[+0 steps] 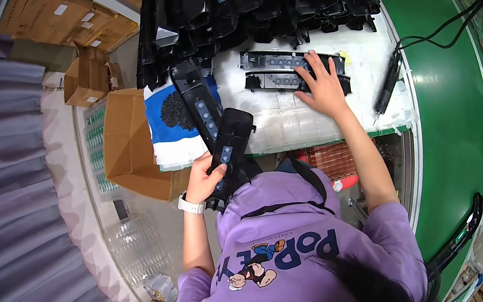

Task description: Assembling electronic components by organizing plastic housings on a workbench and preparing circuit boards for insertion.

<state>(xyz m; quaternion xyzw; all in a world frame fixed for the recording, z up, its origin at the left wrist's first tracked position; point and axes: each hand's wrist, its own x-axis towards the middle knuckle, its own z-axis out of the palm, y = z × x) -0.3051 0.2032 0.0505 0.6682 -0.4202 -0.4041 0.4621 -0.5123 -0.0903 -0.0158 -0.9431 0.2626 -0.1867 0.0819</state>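
Observation:
Near the table's front edge, my left hand [200,180] is closed around the lower part of a long black plastic housing [235,128] with blue-grey round pads along it. The housing is tilted, its wide end up and to the right. Another black housing [187,80] lies behind it at the table's left, partly covered by it. Two more housings lie side by side on the white table covering: a rear one [265,60] and a front one [267,81]. My right hand [327,92] is open, fingers spread over their right halves and seeming to touch them.
A large heap of black housings [256,6] fills the table's back. Small black parts [173,112] are piled on a blue sheet [161,132] at left. A pen-shaped corded tool [389,83] lies at right, beside a green surface [443,87]. A cardboard box [130,143] stands left.

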